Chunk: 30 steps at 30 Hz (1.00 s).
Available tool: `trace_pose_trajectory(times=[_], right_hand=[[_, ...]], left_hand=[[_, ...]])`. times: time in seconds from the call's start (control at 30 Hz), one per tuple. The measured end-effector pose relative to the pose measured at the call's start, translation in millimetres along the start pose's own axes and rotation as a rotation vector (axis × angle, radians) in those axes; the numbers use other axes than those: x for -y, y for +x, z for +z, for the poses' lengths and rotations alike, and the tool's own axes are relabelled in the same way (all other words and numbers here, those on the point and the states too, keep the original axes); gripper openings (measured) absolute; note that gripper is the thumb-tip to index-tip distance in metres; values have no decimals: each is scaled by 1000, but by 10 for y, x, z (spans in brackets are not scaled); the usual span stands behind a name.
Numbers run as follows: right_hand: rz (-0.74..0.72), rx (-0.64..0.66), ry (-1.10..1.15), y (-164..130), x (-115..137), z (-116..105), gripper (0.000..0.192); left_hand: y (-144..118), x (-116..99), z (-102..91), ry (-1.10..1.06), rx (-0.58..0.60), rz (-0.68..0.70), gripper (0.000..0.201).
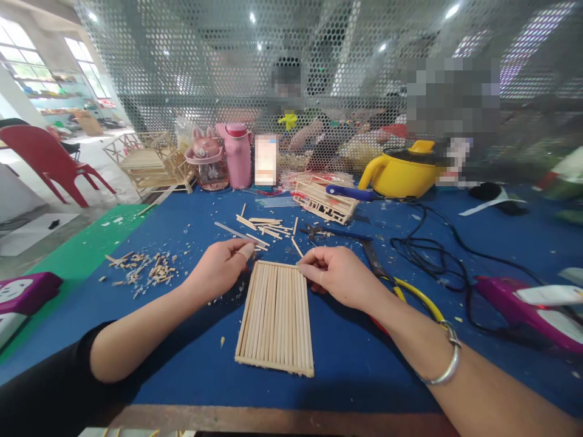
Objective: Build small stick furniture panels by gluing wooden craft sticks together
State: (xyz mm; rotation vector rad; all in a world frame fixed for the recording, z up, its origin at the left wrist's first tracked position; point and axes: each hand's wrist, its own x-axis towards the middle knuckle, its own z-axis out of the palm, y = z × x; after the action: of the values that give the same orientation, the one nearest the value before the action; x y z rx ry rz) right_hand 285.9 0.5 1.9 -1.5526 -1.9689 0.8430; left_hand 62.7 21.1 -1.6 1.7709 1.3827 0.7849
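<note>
A flat panel of thin wooden sticks (277,315) laid side by side lies on the blue table cover (346,358) in front of me. My left hand (221,266) rests with its fingertips at the panel's far left corner. My right hand (336,274) pinches the far right corner of the same panel. A silver bangle (449,364) sits on my right wrist. Just beyond the panel lie loose wooden sticks (266,227).
Stick offcuts (146,268) lie at the left. Pliers with yellow handles (401,288), a black cable (437,249) and a purple glue gun (523,303) lie to the right. A small stick frame (324,203), a yellow pot (401,173), pink bottles (239,155) and a mesh screen (182,73) stand behind.
</note>
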Motion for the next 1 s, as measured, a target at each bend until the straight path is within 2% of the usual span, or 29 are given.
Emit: trace_pose_trajectory(times=[0.07, 0.13, 0.2, 0.27, 0.37, 0.43, 0.53, 0.57, 0.63, 0.73, 0.8, 0.9, 1.0], right_hand=[[-45, -30, -58, -5, 26, -17, 18], [-98, -77, -123, -11, 53, -25, 18], [-148, -105, -161, -26, 78, -20, 18], [-181, -98, -160, -57, 105, -12, 19], [-224, -172, -159, -118, 148, -70, 24], [-277, -353, -232, -112, 161, -206, 29], [-303, -637, -443, 79, 107, -553, 27], [-266, -652, -530, 199, 63, -683, 29], [-113, -577, -691, 493, -57, -918, 42], [12, -454, -697, 933, -270, -1139, 61], [81, -371, -667, 1141, -401, -1205, 59], [122, -318, -604, 1295, -553, -1257, 53], [134, -332, -513, 1337, -657, -1308, 51]], left_hand=[[-6, -68, 9, 225, -91, 224, 39], [1, -122, 46, 376, -31, 377, 33], [20, -154, 88, 443, 65, 418, 27], [39, -167, 99, 449, 88, 415, 25], [29, -161, 15, 394, -45, 352, 25], [-20, -135, -85, 329, -165, 276, 27], [-153, -64, -195, 223, -192, 166, 30], [-208, -38, -205, 177, -177, 138, 30], [-321, 10, -185, 103, -102, 101, 32], [-469, 64, -112, 66, 96, 136, 33], [-532, 81, -82, 71, 159, 257, 28], [-563, 75, -85, 57, 177, 479, 20], [-535, 72, -92, 7, 219, 563, 16]])
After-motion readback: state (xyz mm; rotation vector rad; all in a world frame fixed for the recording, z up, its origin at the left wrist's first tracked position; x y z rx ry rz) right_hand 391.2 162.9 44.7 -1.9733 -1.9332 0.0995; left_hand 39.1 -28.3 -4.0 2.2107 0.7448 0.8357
